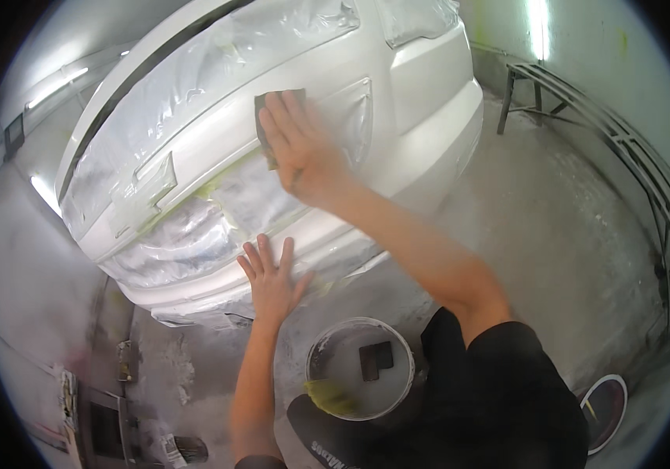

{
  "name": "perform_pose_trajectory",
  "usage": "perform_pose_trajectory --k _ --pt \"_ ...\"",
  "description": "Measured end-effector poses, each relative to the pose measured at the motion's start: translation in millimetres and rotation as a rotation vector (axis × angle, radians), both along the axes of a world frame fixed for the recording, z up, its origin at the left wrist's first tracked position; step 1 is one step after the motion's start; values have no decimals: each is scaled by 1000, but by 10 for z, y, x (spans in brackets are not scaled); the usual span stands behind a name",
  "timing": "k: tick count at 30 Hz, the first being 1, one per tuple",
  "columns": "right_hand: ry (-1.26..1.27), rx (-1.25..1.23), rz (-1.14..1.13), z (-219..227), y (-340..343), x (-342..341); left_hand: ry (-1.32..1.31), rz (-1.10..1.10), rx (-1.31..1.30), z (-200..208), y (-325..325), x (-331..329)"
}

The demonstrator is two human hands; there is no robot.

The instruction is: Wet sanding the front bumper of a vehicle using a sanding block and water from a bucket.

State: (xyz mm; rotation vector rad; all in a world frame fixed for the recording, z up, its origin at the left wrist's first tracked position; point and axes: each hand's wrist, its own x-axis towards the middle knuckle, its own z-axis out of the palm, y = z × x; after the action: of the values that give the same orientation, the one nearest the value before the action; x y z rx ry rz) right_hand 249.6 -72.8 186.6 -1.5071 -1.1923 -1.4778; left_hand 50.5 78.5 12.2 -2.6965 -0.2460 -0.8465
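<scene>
My right hand lies over a dark sheet of sandpaper, keeping it flat on the white rear panel of a car. The sheet's dark edges show past my fingers. Lower down, my left hand rests with spread fingers at the white bumper, holding nothing. Clear plastic film covers the recess between panel and bumper, with yellowish tape along its upper edge. More masking film covers the rear window.
Below the bumper stands a round bucket of cloudy liquid, with dark pieces and a yellowish sponge or cloth in it. A metal rack runs along the right wall. A round container sits at the lower right.
</scene>
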Motion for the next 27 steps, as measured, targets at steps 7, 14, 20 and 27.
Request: perform_pose_trajectory --k 7,14,20,27 --pt "179 221 -230 21 -435 796 -33 -34 0 52 -114 156" --pt "170 20 -379 -16 -524 772 -50 -45 -22 37 -79 109" --pt "202 -108 -156 -77 -154 192 -65 17 -12 -23 -59 80" --pt "50 57 -256 -38 -732 882 -31 -15 -48 23 -74 128"
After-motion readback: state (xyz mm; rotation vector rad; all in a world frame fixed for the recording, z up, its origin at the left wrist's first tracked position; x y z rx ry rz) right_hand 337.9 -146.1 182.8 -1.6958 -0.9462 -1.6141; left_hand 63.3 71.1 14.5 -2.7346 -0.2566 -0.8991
